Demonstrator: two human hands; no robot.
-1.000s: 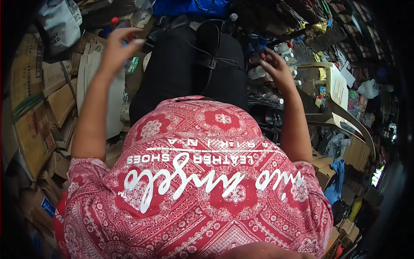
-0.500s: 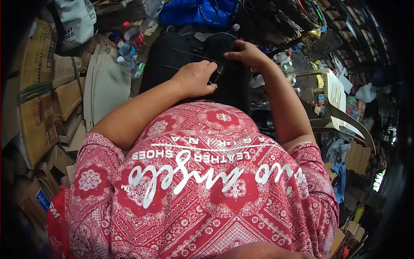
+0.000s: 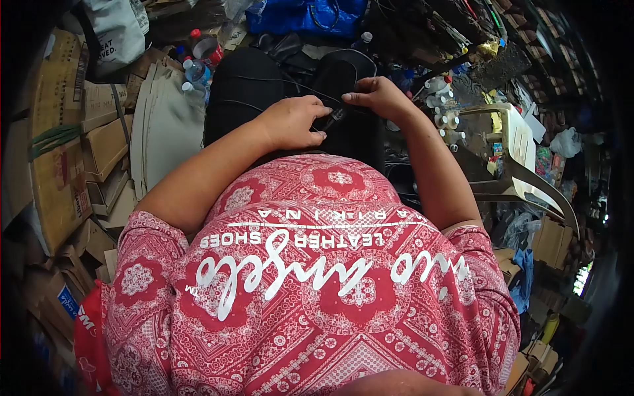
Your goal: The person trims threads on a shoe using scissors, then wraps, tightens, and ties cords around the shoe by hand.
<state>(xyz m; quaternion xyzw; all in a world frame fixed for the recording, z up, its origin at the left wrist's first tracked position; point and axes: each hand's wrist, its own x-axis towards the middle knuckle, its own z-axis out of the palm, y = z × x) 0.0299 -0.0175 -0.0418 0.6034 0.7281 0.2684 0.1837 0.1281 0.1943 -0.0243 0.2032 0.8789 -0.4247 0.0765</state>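
A thin dark cord (image 3: 247,105) runs in loops across my black-clad legs (image 3: 244,76). Over my lap, my left hand (image 3: 290,123) has its fingers curled and its thumb bent toward them, around part of the cord. Just beyond its fingertips lies a small dark piece like a connector (image 3: 338,114), too dim to make out well. My right hand (image 3: 380,98) is a little farther forward and to the right, thumb and forefinger closed on the cord. One loop of it arcs over my right knee. Black cord against black cloth hides much of its path.
Flattened cardboard (image 3: 63,145) and a pale curved panel (image 3: 165,125) stand at my left, with plastic bottles (image 3: 196,71) beyond. A blue bag (image 3: 310,16) lies ahead. At my right are a white plastic chair (image 3: 522,138) and more small bottles (image 3: 446,119).
My right hand has moved slightly down, and the left slightly left. The connector-like piece shows more clearly between them. My left knee has shifted a little to the left.
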